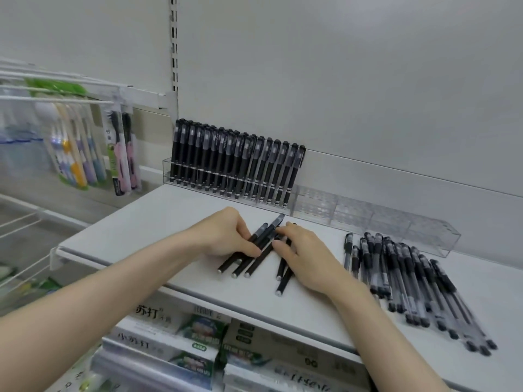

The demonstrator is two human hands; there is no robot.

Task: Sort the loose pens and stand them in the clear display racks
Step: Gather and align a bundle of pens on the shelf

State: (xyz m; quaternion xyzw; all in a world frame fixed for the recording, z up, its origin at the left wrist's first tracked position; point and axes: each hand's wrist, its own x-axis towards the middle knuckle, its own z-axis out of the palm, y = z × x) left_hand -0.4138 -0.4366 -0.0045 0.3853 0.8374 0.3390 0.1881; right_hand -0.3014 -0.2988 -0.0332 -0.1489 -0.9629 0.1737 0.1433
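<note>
Pens (264, 233) matte black, silver-ended, on shelf (169, 222); left fingers (245, 245) grip three, right fingers (285, 250) flat on two.

Cool, even white light falls, seemingly from overhead, on my shelf (147, 222), bright without glare. My left hand (226, 236) and right hand (305, 258) throw only faint, soft shadows onto it. The black pens (268, 229) between them are fairly sharp. The clear pens (418, 278) at lower right smear with motion blur, and the toothbrush packs (76, 154) at far left are soft too. The wide lens bows the shelf edge and stretches my forearms.
</note>
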